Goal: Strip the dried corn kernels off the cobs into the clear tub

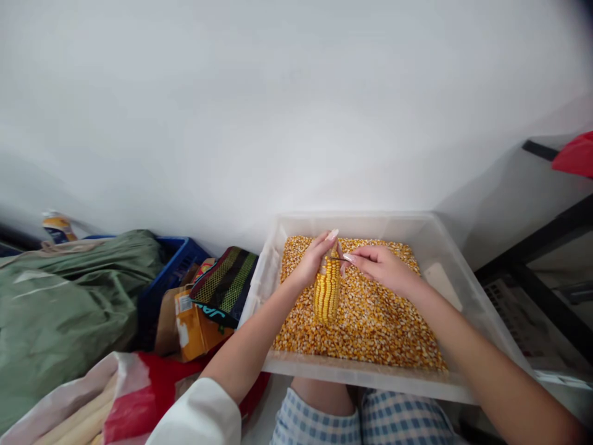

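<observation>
My left hand [315, 258] is closed around the upper end of a yellow corn cob [327, 293], which points down toward me over the bin. Most of its kernels are on the cob; near the top a pale stripped patch shows by my fingers. My right hand [377, 266] pinches a thin dark metal pick [337, 258], whose tip lies against the cob's upper part. Below both hands, loose corn kernels [370, 327] cover the floor of a translucent plastic bin [365, 371].
A pale flat piece [442, 285] lies at the bin's right side. To the left are a mesh bag [227, 284], an orange carton [197, 327], a blue crate [185, 253] under green cloth [69, 303], and a red-and-white sack [134, 389]. A black frame [551, 303] stands right.
</observation>
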`<action>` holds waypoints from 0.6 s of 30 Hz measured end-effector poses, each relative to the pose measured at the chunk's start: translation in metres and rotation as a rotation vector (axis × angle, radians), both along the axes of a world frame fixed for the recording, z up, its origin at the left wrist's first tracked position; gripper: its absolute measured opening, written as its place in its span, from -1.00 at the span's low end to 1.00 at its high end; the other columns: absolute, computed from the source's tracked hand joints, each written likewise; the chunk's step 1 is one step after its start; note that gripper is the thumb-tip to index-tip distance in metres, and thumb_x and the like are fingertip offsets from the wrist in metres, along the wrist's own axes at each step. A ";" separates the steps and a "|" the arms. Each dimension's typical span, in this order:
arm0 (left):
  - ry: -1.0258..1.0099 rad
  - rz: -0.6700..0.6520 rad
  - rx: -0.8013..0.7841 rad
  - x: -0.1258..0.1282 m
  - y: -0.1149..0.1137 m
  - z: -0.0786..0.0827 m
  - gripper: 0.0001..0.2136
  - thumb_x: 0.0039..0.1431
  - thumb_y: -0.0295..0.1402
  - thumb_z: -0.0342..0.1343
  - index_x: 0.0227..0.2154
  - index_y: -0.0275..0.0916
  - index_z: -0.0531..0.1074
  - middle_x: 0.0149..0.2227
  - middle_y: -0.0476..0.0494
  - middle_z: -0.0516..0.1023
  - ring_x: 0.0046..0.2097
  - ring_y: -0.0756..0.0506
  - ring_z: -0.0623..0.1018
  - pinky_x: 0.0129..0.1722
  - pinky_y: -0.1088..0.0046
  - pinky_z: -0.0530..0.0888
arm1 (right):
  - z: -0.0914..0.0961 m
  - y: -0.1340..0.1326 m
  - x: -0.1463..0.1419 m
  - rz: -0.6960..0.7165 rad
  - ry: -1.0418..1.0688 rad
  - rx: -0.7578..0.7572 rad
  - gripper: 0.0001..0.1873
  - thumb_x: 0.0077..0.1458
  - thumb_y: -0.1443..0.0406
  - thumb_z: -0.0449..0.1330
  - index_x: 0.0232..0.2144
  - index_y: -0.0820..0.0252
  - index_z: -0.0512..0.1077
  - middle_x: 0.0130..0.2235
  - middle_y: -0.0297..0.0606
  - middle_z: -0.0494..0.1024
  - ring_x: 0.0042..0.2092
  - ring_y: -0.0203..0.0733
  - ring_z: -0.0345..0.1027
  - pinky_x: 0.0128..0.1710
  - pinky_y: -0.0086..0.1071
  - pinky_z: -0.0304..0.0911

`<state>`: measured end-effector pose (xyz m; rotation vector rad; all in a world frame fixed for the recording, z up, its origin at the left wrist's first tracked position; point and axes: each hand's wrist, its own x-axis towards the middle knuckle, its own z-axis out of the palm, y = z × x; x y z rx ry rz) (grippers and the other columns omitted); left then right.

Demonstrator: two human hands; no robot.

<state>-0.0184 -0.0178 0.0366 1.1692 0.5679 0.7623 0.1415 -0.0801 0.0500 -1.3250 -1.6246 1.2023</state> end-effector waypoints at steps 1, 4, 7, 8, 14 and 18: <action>0.003 0.011 0.018 0.000 0.000 -0.001 -0.72 0.05 -0.10 0.01 -0.47 -0.25 0.26 -0.63 0.01 0.36 -0.65 -0.01 0.40 -0.67 0.49 0.33 | 0.002 -0.001 0.000 -0.001 -0.066 0.039 -0.61 0.08 0.05 0.01 -0.37 0.25 0.45 -0.63 -0.42 0.17 -0.58 -0.41 -0.04 -0.58 -0.48 -0.13; 0.026 0.031 0.047 0.000 0.001 -0.004 -0.71 0.05 -0.09 0.00 -0.46 -0.26 0.27 -0.61 -0.01 0.39 -0.64 0.00 0.40 -0.65 0.49 0.33 | 0.006 -0.002 0.001 -0.008 -0.176 0.108 -0.62 0.10 0.10 -0.02 -0.40 0.24 0.45 -0.56 -0.37 0.28 -0.53 -0.38 0.02 -0.54 -0.47 -0.09; 0.057 0.040 0.073 -0.001 0.003 -0.008 -0.70 0.05 -0.08 -0.01 -0.45 -0.25 0.27 -0.60 -0.02 0.40 -0.64 -0.01 0.41 -0.66 0.50 0.31 | 0.006 -0.003 0.001 -0.038 -0.236 0.125 -0.63 0.11 0.11 -0.04 -0.42 0.23 0.45 -0.55 -0.36 0.32 -0.52 -0.37 0.05 -0.52 -0.46 -0.06; 0.066 0.042 0.083 -0.001 0.004 -0.008 -0.71 0.06 -0.08 -0.02 -0.45 -0.24 0.27 -0.61 -0.02 0.39 -0.64 -0.02 0.40 -0.66 0.50 0.30 | 0.005 -0.003 0.001 -0.051 -0.249 0.130 -0.63 0.11 0.11 -0.04 -0.42 0.23 0.45 -0.55 -0.36 0.32 -0.52 -0.36 0.06 -0.51 -0.46 -0.06; 0.094 0.041 0.097 -0.002 0.002 -0.005 -0.73 0.06 -0.09 -0.01 -0.42 -0.22 0.25 -0.57 -0.01 0.38 -0.60 -0.02 0.42 -0.63 0.49 0.32 | 0.005 -0.005 0.000 -0.094 -0.301 0.168 -0.63 0.11 0.12 -0.03 -0.48 0.24 0.42 -0.58 -0.38 0.30 -0.52 -0.36 0.08 -0.51 -0.47 -0.07; 0.133 0.044 0.118 -0.001 0.001 -0.002 -0.72 0.07 -0.09 -0.01 -0.42 -0.24 0.25 -0.55 -0.01 0.39 -0.57 0.00 0.41 -0.56 0.47 0.36 | 0.005 -0.005 0.000 -0.093 -0.302 0.182 -0.64 0.11 0.14 -0.03 -0.49 0.24 0.42 -0.58 -0.38 0.31 -0.52 -0.37 0.09 -0.51 -0.47 -0.07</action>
